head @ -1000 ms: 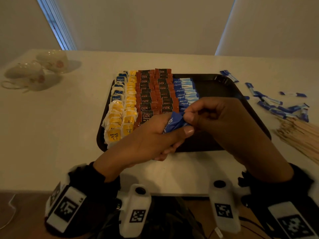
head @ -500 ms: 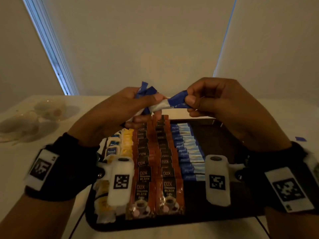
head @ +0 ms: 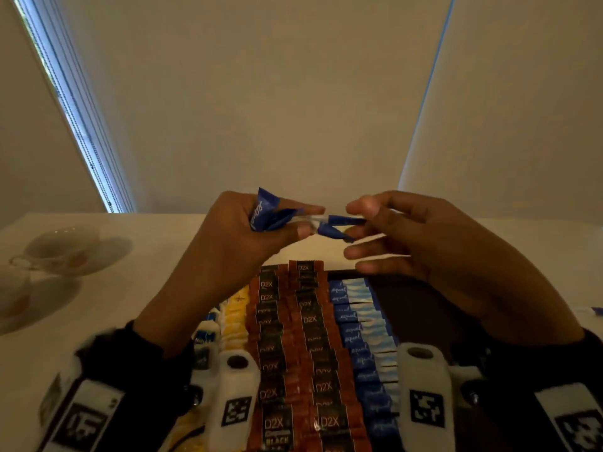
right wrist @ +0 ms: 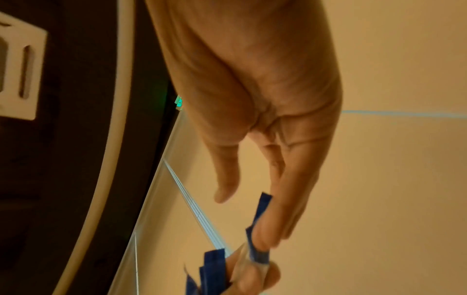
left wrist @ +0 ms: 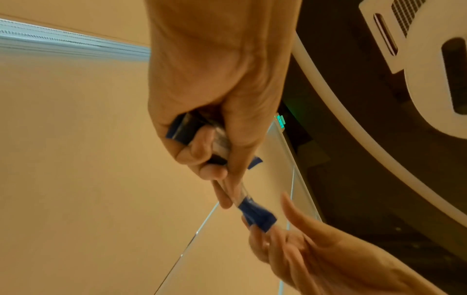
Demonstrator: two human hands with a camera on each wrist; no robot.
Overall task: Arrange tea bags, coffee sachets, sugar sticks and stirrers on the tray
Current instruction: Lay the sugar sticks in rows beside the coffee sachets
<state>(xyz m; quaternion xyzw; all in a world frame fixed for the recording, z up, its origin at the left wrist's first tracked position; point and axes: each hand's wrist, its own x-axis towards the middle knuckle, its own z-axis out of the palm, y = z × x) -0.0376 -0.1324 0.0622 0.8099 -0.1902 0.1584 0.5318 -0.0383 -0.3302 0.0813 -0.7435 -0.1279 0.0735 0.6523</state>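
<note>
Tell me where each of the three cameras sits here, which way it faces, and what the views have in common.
Head: worn on the head, facing forward and down at the tray; both hands and wristbands show.
Left wrist: looks along the left hand, which grips a bunch of sugar sticks; walls behind.
Right wrist: looks along the right hand, whose fingers touch one stick's end.
Shared: all three show both hands meeting at the blue sticks.

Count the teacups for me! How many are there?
2. The far teacup sits on the table at the left. The near teacup is closer to the camera, partly cut off by the picture's left edge. More could be hidden outside the view.
</note>
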